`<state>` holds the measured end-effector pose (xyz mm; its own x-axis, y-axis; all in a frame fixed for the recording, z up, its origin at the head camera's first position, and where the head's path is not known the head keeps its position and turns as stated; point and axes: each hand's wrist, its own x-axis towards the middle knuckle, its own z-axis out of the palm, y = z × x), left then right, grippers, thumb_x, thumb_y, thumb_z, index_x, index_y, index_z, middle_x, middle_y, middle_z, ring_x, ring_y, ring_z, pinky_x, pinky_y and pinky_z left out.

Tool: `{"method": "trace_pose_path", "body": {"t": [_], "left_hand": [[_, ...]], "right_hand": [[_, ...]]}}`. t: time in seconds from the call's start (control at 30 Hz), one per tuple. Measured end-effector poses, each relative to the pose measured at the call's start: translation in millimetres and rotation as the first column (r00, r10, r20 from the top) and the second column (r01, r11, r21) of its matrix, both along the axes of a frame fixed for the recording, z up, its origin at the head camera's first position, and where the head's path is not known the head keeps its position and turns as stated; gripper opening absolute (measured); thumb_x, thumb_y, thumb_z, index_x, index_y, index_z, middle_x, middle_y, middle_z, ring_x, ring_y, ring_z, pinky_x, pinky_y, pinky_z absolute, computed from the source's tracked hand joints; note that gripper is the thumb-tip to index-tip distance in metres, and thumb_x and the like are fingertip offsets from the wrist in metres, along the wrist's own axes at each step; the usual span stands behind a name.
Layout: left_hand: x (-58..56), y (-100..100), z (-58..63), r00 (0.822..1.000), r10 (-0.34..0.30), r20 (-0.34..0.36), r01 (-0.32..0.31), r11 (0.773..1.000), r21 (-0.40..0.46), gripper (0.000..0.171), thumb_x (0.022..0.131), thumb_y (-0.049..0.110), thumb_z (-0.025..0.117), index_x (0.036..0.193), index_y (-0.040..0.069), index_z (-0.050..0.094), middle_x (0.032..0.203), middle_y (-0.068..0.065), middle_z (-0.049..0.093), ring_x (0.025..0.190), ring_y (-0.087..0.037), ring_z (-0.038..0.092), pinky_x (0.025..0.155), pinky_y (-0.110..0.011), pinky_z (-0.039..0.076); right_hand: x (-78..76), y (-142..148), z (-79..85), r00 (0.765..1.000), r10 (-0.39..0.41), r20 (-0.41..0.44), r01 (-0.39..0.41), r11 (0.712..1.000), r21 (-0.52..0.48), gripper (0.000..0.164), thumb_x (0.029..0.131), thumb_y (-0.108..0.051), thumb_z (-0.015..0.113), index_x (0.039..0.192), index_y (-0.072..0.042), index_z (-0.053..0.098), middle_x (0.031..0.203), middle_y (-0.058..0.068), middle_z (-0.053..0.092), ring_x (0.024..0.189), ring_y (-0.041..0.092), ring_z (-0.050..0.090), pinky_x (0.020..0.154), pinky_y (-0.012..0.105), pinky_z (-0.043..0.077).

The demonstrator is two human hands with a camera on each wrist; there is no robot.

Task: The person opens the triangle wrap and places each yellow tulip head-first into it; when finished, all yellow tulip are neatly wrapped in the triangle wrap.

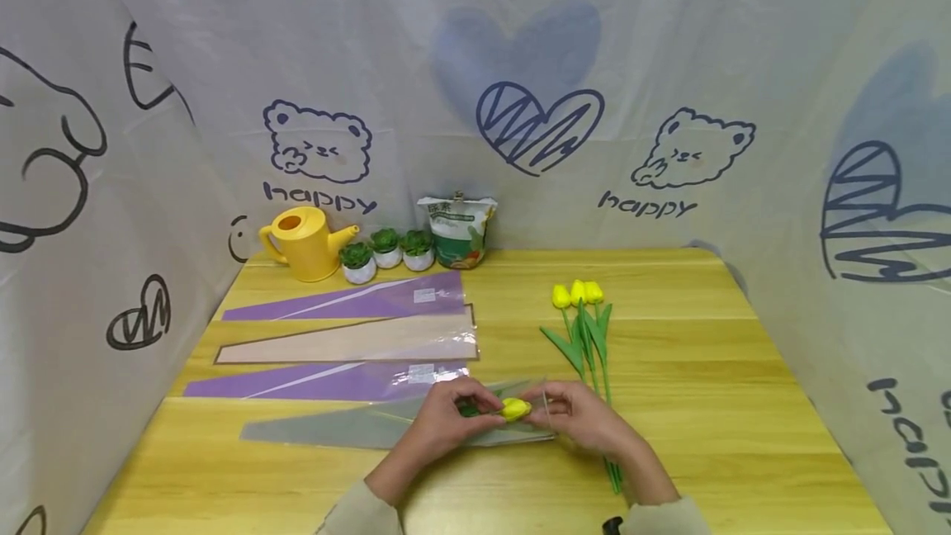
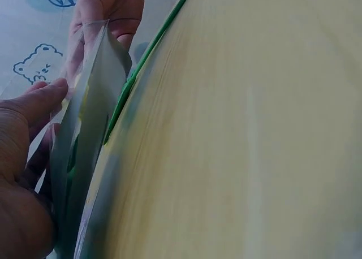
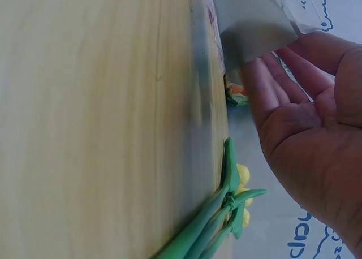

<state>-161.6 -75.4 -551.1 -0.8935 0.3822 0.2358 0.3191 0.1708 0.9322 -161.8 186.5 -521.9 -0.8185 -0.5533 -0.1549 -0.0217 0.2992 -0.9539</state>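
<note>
A grey, clear-fronted flower sleeve lies near the front of the table, with a single yellow tulip in its wide right end. My left hand curls over the sleeve, thumb and finger at the base of the bloom. At the wide mouth, my right hand holds the sleeve's edge. The right wrist view shows thumb and fingers on either side of the grey film. Through the film in the left wrist view, green leaves show dimly. Most of the stem is hidden.
Several yellow tulips lie to the right, stems toward me. Two purple sleeves and a beige sleeve lie behind the grey one. A yellow watering can, small potted succulents and a printed bag line the back.
</note>
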Motion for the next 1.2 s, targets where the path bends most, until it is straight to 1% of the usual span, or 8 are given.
{"method": "trace_pose_path", "body": {"t": [0.17, 0.27, 0.4, 0.53, 0.73, 0.87, 1.03, 1.2], "left_hand": [[-0.5, -1.4, -2.5, 1.0, -0.012, 0.013, 0.012, 1.0, -0.011, 0.019, 0.079, 0.017, 0.09, 0.095, 0.013, 0.081, 0.09, -0.005, 0.077, 0.081, -0.01, 0.068, 0.077, -0.029, 0.059], [-0.6, -1.8, -3.2, 1.0, -0.016, 0.021, 0.016, 1.0, -0.018, 0.019, 0.079, 0.016, 0.09, 0.095, 0.013, 0.081, 0.091, -0.005, 0.077, 0.082, -0.014, 0.07, 0.078, -0.031, 0.06], [-0.5, -2.9, -3.2, 0.999, -0.021, 0.041, 0.022, 0.999, -0.033, 0.021, 0.078, 0.016, 0.091, 0.096, 0.015, 0.081, 0.092, -0.003, 0.078, 0.084, -0.016, 0.071, 0.08, -0.03, 0.059], [0.5, -4.7, -4.0, 0.998, -0.027, 0.052, 0.029, 0.998, -0.051, 0.022, 0.077, 0.017, 0.091, 0.096, 0.015, 0.08, 0.093, -0.002, 0.078, 0.085, -0.016, 0.071, 0.081, -0.029, 0.059], [0.3, -6.6, -5.7, 0.999, -0.043, 0.032, 0.045, 0.996, -0.077, 0.022, 0.077, 0.019, 0.092, 0.096, 0.016, 0.081, 0.093, -0.002, 0.078, 0.086, -0.022, 0.072, 0.084, -0.031, 0.059], [0.4, -6.6, -3.8, 0.998, -0.057, 0.008, 0.058, 0.991, -0.124, 0.021, 0.077, 0.021, 0.092, 0.094, 0.019, 0.081, 0.091, 0.002, 0.078, 0.086, -0.019, 0.071, 0.084, -0.029, 0.057], [0.9, -7.1, -0.6, 0.998, -0.06, 0.0, 0.059, 0.986, -0.156, 0.021, 0.077, 0.019, 0.092, 0.095, 0.018, 0.081, 0.092, 0.003, 0.078, 0.087, -0.017, 0.071, 0.085, -0.028, 0.057], [1.4, -10.4, 1.5, 0.999, -0.033, -0.024, 0.028, 0.98, -0.196, 0.021, 0.077, 0.017, 0.091, 0.096, 0.018, 0.081, 0.096, 0.005, 0.078, 0.091, -0.015, 0.071, 0.087, -0.027, 0.057]], "right_hand": [[-0.1, 5.4, 1.4, 0.999, -0.001, -0.048, 0.003, 0.999, 0.039, 0.032, 0.102, -0.011, 0.065, 0.133, -0.002, 0.066, 0.135, 0.02, 0.067, 0.119, 0.034, 0.068, 0.094, 0.029, 0.058], [0.1, 9.6, 3.4, 0.994, -0.061, -0.085, 0.068, 0.995, 0.071, 0.031, 0.102, -0.013, 0.065, 0.13, -0.001, 0.067, 0.129, 0.02, 0.07, 0.116, 0.032, 0.069, 0.093, 0.028, 0.058], [0.7, 13.4, 4.5, 0.973, -0.177, -0.149, 0.195, 0.973, 0.12, 0.027, 0.101, -0.017, 0.067, 0.124, -0.003, 0.07, 0.12, 0.015, 0.074, 0.105, 0.025, 0.071, 0.087, 0.025, 0.058], [2.2, 14.9, 3.5, 0.96, -0.234, -0.155, 0.254, 0.959, 0.126, 0.029, 0.102, -0.021, 0.067, 0.127, -0.006, 0.068, 0.124, 0.012, 0.072, 0.11, 0.026, 0.069, 0.089, 0.03, 0.059], [4.1, 12.3, 1.4, 0.973, -0.183, -0.14, 0.198, 0.975, 0.102, 0.044, 0.099, -0.025, 0.071, 0.137, -0.006, 0.063, 0.141, 0.019, 0.059, 0.124, 0.039, 0.062, 0.098, 0.045, 0.057], [4.3, 9.5, -1.3, 0.983, -0.132, -0.124, 0.145, 0.984, 0.099, 0.048, 0.096, -0.023, 0.076, 0.139, -0.005, 0.062, 0.142, 0.019, 0.058, 0.127, 0.041, 0.06, 0.099, 0.042, 0.057], [2.8, 7.0, -4.3, 0.983, -0.128, -0.129, 0.143, 0.984, 0.11, 0.048, 0.092, -0.02, 0.079, 0.136, -0.006, 0.064, 0.139, 0.018, 0.061, 0.125, 0.039, 0.062, 0.094, 0.034, 0.058], [2.5, 4.7, -5.0, 0.985, -0.124, -0.121, 0.139, 0.983, 0.119, 0.047, 0.091, -0.018, 0.081, 0.134, -0.008, 0.066, 0.136, 0.017, 0.062, 0.123, 0.037, 0.061, 0.097, 0.042, 0.057]]}}
